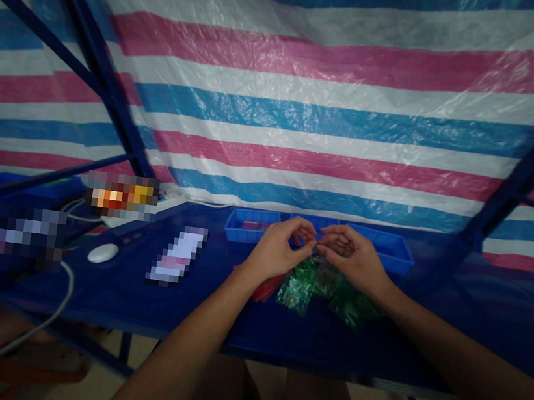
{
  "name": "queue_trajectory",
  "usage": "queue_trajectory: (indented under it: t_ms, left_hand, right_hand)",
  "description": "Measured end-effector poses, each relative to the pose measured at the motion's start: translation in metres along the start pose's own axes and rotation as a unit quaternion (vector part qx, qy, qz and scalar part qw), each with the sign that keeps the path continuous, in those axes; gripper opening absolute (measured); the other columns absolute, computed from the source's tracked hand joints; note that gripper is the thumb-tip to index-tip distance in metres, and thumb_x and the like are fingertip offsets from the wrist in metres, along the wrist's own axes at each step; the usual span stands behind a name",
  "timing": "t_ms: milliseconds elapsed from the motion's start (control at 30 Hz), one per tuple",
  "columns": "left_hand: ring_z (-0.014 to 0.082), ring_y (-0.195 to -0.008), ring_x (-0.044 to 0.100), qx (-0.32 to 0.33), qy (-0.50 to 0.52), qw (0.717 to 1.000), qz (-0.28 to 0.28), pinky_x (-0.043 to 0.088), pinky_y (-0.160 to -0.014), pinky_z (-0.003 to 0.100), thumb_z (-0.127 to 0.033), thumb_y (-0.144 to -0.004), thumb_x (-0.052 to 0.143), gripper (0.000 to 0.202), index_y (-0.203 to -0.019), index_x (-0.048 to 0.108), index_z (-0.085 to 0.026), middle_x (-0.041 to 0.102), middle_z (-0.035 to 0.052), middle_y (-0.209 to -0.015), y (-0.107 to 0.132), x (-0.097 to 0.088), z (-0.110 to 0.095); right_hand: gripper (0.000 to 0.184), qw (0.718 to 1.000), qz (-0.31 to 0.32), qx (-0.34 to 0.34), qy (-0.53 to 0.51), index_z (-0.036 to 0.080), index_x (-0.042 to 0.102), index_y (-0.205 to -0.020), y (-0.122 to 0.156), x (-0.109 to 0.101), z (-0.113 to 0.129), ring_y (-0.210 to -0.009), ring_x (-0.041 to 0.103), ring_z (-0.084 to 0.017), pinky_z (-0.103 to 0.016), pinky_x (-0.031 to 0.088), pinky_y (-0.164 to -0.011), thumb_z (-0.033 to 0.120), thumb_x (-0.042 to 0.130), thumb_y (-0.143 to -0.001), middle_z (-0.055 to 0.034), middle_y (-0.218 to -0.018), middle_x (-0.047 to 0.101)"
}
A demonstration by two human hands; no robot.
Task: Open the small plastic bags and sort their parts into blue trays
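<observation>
My left hand [278, 246] and my right hand [356, 258] meet over the table, thumbs and fingertips pinched close together. Whatever lies between the fingertips is too small and dark to make out. Just below them are several clear plastic packets with green contents [295, 290], some partly under my right wrist. Red packets [266, 289] lie beside these, partly hidden by my left forearm. Behind my hands stand a left blue tray [231, 229], a middle blue tray [316, 219] and a right blue tray [401, 260]. Something reddish shows in the left one.
On the blue table [212, 314], left of my arms, lie a phone [178, 257] with a lit, blurred screen and a white mouse [103, 252]. Farther left are a white power strip [147, 210] and a cable [69, 285]. Blue metal posts [124, 125] frame a striped tarp [327, 116].
</observation>
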State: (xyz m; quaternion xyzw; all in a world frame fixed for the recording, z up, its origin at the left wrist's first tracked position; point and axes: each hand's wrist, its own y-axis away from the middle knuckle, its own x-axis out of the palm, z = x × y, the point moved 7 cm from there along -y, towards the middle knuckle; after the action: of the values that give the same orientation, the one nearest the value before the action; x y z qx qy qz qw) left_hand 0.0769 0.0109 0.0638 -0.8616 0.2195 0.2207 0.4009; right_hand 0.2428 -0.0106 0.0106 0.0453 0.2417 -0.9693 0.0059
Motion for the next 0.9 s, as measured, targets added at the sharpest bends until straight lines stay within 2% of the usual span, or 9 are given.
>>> queue_trajectory:
  t_ms: [200, 367, 533, 667, 767, 900]
  left_hand:
    - [0.0164, -0.087, 0.072, 0.0, 0.03, 0.999, 0.019, 0.056, -0.081, 0.03, -0.019, -0.092, 0.069, 0.02, -0.112, 0.066, -0.019, 0.076, 0.0031, -0.1, 0.002, 0.005, -0.001]
    - [0.0171, -0.089, 0.073, 0.007, 0.051, 0.998, 0.036, 0.057, -0.083, 0.03, -0.021, -0.093, 0.071, 0.021, -0.113, 0.067, -0.019, 0.077, 0.004, -0.102, 0.002, 0.008, -0.004]
    - [0.0166, -0.089, 0.073, 0.006, 0.056, 0.997, 0.05, 0.057, -0.083, 0.029, -0.02, -0.092, 0.073, 0.021, -0.112, 0.067, -0.019, 0.078, 0.0036, -0.102, 0.002, 0.011, -0.004]
    - [0.0166, -0.092, 0.073, 0.007, 0.045, 0.997, 0.06, 0.057, -0.085, 0.029, -0.018, -0.094, 0.071, 0.021, -0.115, 0.068, -0.02, 0.078, 0.0034, -0.105, 0.003, 0.013, -0.003]
    - [0.0166, -0.091, 0.073, 0.015, 0.03, 0.998, 0.05, 0.058, -0.085, 0.029, -0.02, -0.095, 0.07, 0.017, -0.112, 0.069, -0.02, 0.077, 0.0037, -0.105, 0.002, 0.011, -0.004]
    - [0.0172, -0.092, 0.074, 0.008, 0.029, 0.999, 0.014, 0.059, -0.087, 0.03, -0.024, -0.096, 0.069, 0.014, -0.109, 0.069, -0.019, 0.077, 0.0044, -0.102, 0.001, 0.002, -0.002]
  right_hand:
    - [0.031, 0.999, 0.018, -0.006, 0.031, 0.024, 0.064, -0.114, 0.004, 0.005, 0.003, -0.092, 0.073, -0.02, -0.036, 0.06, -0.088, 0.03, 0.078, -0.087, -0.0046, -0.1, 0.074]
    - [0.033, 0.996, 0.016, -0.022, 0.081, 0.025, 0.06, -0.115, 0.007, 0.007, 0.008, -0.092, 0.07, -0.019, -0.034, 0.056, -0.086, 0.02, 0.071, -0.084, -0.0028, -0.102, 0.07]
    - [0.038, 0.997, 0.031, -0.015, 0.071, 0.025, 0.056, -0.117, 0.008, 0.011, 0.012, -0.082, 0.064, -0.017, -0.03, 0.052, -0.076, 0.015, 0.066, -0.082, 0.0008, -0.091, 0.064]
    - [0.033, 0.997, 0.034, -0.023, 0.069, 0.024, 0.058, -0.112, 0.008, 0.011, 0.015, -0.075, 0.058, -0.015, -0.028, 0.048, -0.069, 0.014, 0.067, -0.082, 0.0033, -0.085, 0.059]
    - [0.028, 0.998, 0.028, -0.014, 0.061, 0.025, 0.06, -0.11, 0.007, 0.008, 0.013, -0.074, 0.059, -0.015, -0.028, 0.05, -0.07, 0.019, 0.07, -0.085, 0.0032, -0.084, 0.06]
    - [0.025, 1.0, 0.002, 0.017, 0.019, 0.024, 0.067, -0.105, 0.004, 0.0, 0.005, -0.085, 0.069, -0.019, -0.033, 0.056, -0.08, 0.034, 0.08, -0.086, -0.002, -0.095, 0.071]
